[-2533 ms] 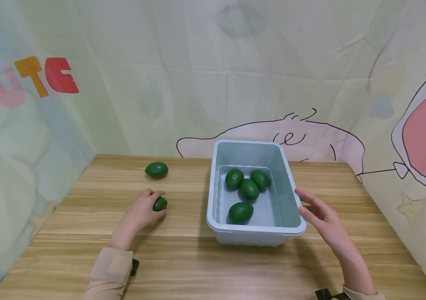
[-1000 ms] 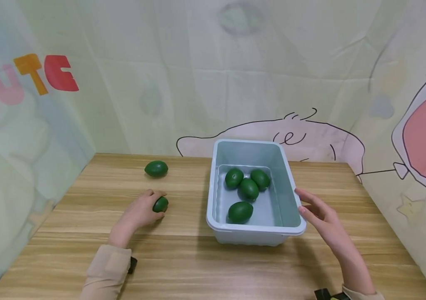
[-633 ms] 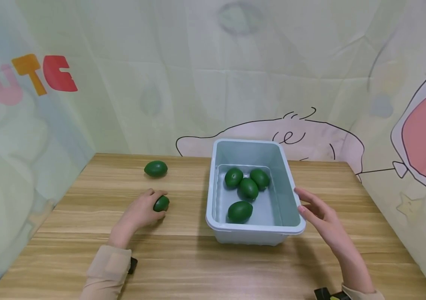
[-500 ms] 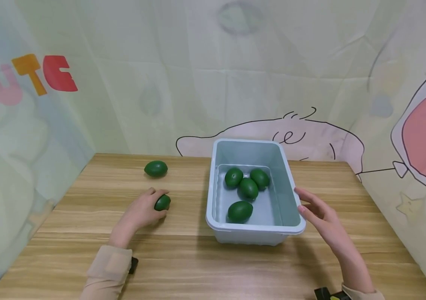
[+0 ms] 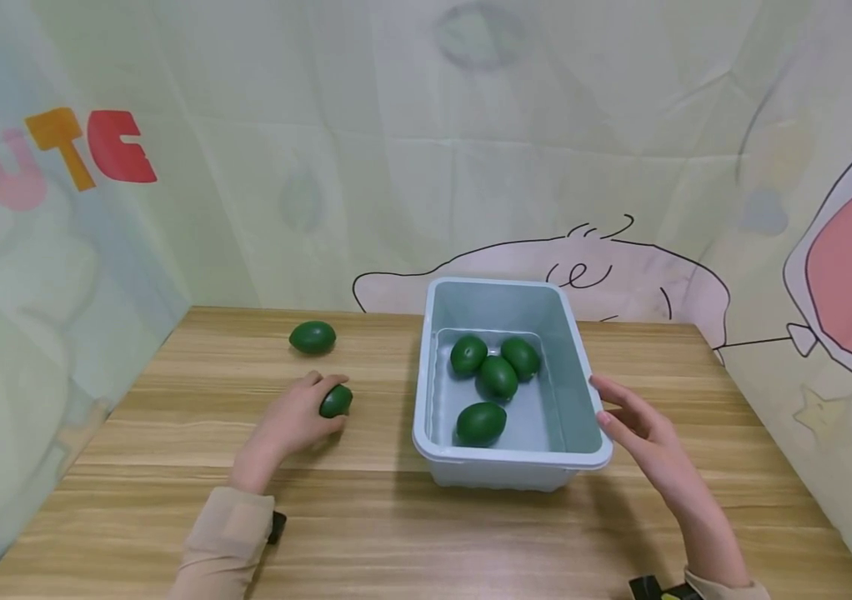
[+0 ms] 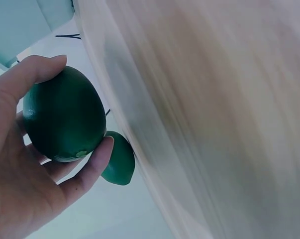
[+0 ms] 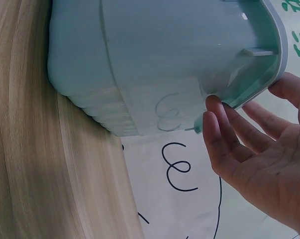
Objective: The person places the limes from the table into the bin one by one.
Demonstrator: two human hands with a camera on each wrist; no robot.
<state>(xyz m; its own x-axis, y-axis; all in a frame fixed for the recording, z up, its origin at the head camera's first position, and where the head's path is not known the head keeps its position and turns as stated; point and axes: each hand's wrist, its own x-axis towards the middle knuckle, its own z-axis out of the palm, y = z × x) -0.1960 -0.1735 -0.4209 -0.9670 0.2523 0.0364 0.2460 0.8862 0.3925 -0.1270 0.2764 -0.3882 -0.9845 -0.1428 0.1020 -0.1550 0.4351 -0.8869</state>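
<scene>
My left hand (image 5: 297, 418) grips a dark green lime (image 5: 336, 401) between thumb and fingertips, over the left half of the table. Seen from the left wrist, the held lime (image 6: 65, 117) has its small stem end facing down, and a strip of pale backdrop separates it from the wood. Behind it another lime (image 5: 313, 337) lies on the table. With thumb and fingertips, my right hand (image 5: 647, 433) touches the outer right rim of a pale blue plastic bin (image 5: 512, 457); the fingers sit beneath the lip in the right wrist view. Several limes (image 5: 481, 424) lie inside the bin.
The wooden table (image 5: 366, 533) ends at the back and sides against a printed cloth backdrop (image 5: 306, 167). Tall walls of the bin stand between the left hand and the limes inside. Black straps show at both wrists.
My left hand has shifted right and slightly away from me, carrying the lime with it. The right hand, the bin and the other limes have stayed in place.
</scene>
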